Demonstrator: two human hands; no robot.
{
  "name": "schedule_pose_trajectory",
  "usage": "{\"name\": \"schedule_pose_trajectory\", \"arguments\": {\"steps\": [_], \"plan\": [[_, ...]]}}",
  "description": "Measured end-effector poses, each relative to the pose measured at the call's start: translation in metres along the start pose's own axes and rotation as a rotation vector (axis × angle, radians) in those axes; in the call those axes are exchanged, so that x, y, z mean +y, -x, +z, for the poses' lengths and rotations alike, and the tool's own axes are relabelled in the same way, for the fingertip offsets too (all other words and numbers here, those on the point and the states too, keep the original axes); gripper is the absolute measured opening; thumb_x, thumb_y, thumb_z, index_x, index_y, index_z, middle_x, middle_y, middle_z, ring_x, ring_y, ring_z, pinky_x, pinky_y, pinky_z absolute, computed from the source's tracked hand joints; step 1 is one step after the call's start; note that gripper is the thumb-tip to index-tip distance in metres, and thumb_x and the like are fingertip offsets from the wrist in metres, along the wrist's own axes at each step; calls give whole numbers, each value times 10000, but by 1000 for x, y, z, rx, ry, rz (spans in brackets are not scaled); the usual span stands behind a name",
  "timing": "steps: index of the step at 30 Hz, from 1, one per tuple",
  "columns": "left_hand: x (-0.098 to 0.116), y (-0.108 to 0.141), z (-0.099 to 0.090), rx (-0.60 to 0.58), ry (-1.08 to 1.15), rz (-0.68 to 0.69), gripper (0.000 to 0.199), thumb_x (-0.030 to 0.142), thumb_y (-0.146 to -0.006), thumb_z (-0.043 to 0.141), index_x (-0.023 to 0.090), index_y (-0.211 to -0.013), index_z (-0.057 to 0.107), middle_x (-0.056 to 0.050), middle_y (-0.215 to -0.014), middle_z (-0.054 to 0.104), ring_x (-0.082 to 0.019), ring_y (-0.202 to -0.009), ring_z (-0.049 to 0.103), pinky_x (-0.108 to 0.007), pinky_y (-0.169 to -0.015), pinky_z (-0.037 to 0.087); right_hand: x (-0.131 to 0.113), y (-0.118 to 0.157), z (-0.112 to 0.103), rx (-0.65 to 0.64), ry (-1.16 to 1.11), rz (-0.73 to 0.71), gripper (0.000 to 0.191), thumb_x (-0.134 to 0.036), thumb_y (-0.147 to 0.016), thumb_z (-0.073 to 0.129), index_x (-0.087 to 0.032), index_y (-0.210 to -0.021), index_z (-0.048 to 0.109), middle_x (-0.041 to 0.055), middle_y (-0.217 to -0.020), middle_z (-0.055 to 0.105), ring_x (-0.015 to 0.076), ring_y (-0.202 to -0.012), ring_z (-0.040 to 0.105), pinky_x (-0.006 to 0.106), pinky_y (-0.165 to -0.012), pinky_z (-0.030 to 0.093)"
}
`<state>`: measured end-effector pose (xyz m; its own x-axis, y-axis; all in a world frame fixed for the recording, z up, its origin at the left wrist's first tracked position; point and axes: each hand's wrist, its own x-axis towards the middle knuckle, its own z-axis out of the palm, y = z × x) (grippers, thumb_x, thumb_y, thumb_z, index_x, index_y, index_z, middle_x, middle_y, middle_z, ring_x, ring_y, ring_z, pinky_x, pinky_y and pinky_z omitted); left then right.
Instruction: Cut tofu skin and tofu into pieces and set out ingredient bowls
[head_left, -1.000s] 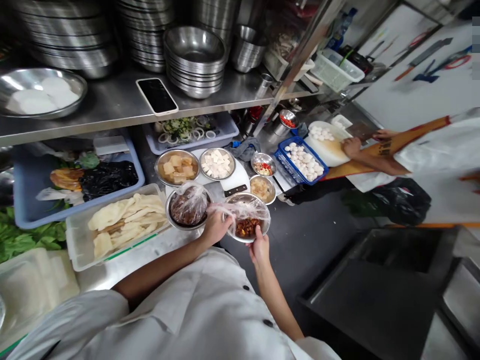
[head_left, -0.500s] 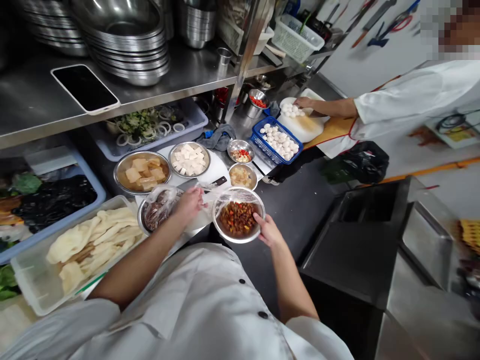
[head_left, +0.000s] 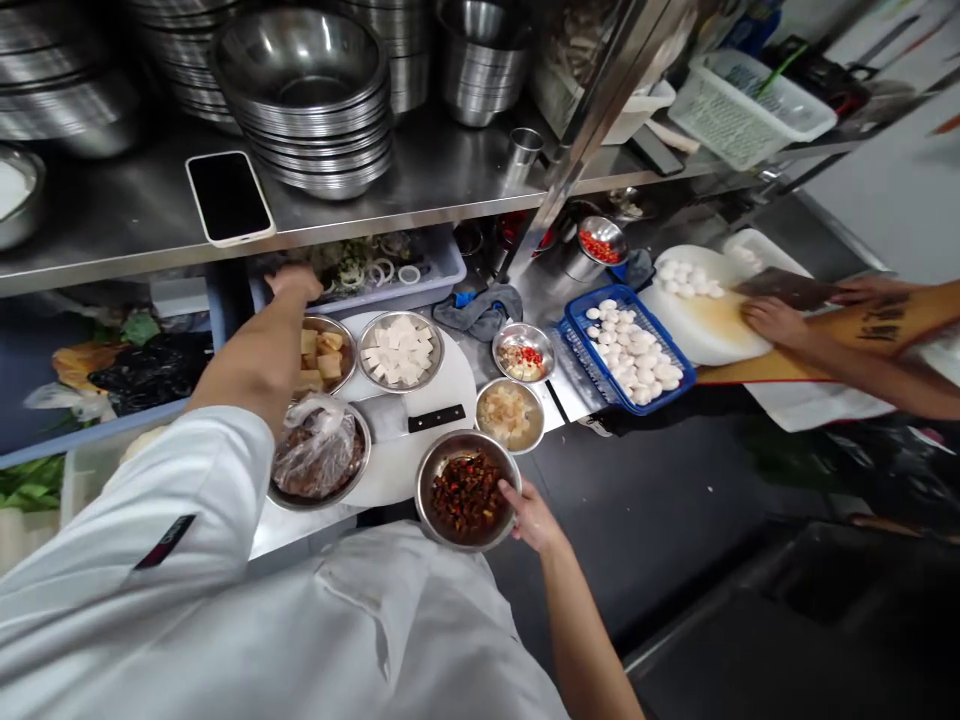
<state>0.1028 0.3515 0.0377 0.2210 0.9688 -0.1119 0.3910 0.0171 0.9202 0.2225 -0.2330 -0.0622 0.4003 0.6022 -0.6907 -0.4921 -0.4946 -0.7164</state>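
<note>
My right hand (head_left: 531, 515) grips the rim of a steel bowl (head_left: 426, 500) holding a dark chopped mix (head_left: 466, 498) with red bits. The bowl is held tilted near my apron, uncovered. My left hand (head_left: 295, 281) reaches under the shelf edge to the near side of a blue-grey tub (head_left: 431, 287) with cut greens and white onion rings. Its fingers are mostly hidden. Below that forearm stand a bowl of pale brown chunks (head_left: 328, 352) and a bowl of dark food under crumpled plastic (head_left: 319, 450). A cleaver (head_left: 435, 419) lies on the white round board (head_left: 386, 470).
White cubes fill a bowl (head_left: 401, 350); two smaller bowls (head_left: 523, 352) stand to its right, beside a blue basket of mushrooms (head_left: 622, 350). A co-worker's hands (head_left: 776, 320) work with a cleaver at right. Overhead, a steel shelf (head_left: 420, 205) carries stacked bowls (head_left: 307, 110) and a phone (head_left: 229, 197).
My left hand has left the bowl of chopped mix and moved to the upper left, into the tub area. The clear film is off that bowl. The view has shifted.
</note>
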Motion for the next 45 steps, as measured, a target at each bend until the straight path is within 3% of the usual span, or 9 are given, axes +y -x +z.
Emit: {"name": "schedule_pose_trajectory", "arguments": {"steps": [6, 11, 16, 19, 24, 29, 36, 41, 45], "plan": [[-6, 66, -7, 123, -1087, 6, 486, 170, -878, 654, 47, -1344, 593, -316, -1320, 656, -459, -1262, 626, -580, -1027, 493, -2, -48, 24, -53, 112, -32, 688, -760, -693, 761, -184, -1032, 595, -110, -470, 459, 96, -317, 395, 213, -271, 301], [-34, 201, -20, -38, -930, 116, 278, 303, -944, 516, 182, -1065, 735, -153, -1000, 761, -350, -1003, 723, -456, -935, 539, -17, -90, 34, 20, 172, -132, 511, -691, -754, 696, -219, -860, 531, -109, -449, 406, 95, -318, 355, 228, -288, 291], [-113, 311, -70, 405, -806, 74, 407, 366, -936, 487, 128, -1200, 685, -208, -1155, 693, -383, -1163, 625, -508, -1051, 473, -41, -112, 42, 13, 218, -143, 470, -658, -749, 706, -249, -806, 482, -113, -470, 404, 104, -334, 368, 239, -289, 298], [-141, 343, -87, 422, -750, -13, 463, 398, -944, 487, 105, -1253, 668, -239, -1223, 653, -400, -1214, 581, -549, -1074, 442, -49, -112, 47, -77, 241, -127, 491, -671, -731, 739, -249, -781, 491, -89, -496, 445, 121, -366, 417, 254, -314, 333], [-133, 352, -63, 148, -729, 118, 471, 457, -879, 677, 199, -1273, 690, -194, -1492, 541, -419, -1370, 458, -572, -1093, 389, -66, -102, 43, -217, 506, -133, 528, -744, -761, 678, -230, -818, 570, 41, -648, 639, 221, -509, 600, 337, -440, 467], [-130, 338, -62, 202, -307, 89, 191, 368, -916, 598, 195, -846, 641, -135, -1050, 700, -304, -1021, 620, -445, -898, 477, -106, -75, 49, 195, 1015, -600, 499, -697, -898, 461, -221, -811, 582, 108, -707, 667, 271, -670, 643, 396, -668, 491], [-119, 334, -95, 100, 589, 70, 488, 565, -726, 840, 211, -807, 514, 22, -752, 594, -132, -680, 535, -247, -668, 439, -120, -42, 198, -428, 625, -838, 373, -545, -925, 610, -227, -1098, 701, 108, -1113, 744, 254, -985, 700, 382, -867, 561], [-112, 339, -98, -168, 507, 94, 464, 482, -630, 895, 190, -724, 547, 21, -710, 574, -131, -660, 521, -247, -640, 420, -117, -69, 289, -645, 386, -716, 603, -472, -729, 818, -218, -1253, 662, 68, -1091, 718, 236, -995, 672, 372, -899, 558], [-116, 341, -101, 47, 203, 97, 314, 453, -769, 782, 209, -778, 584, 42, -643, 552, -137, -616, 493, -261, -632, 398, -108, -66, 296, -570, 366, -759, 527, -356, -749, 766, -219, -1245, 649, -18, -839, 658, 180, -775, 618, 313, -779, 535]]}}
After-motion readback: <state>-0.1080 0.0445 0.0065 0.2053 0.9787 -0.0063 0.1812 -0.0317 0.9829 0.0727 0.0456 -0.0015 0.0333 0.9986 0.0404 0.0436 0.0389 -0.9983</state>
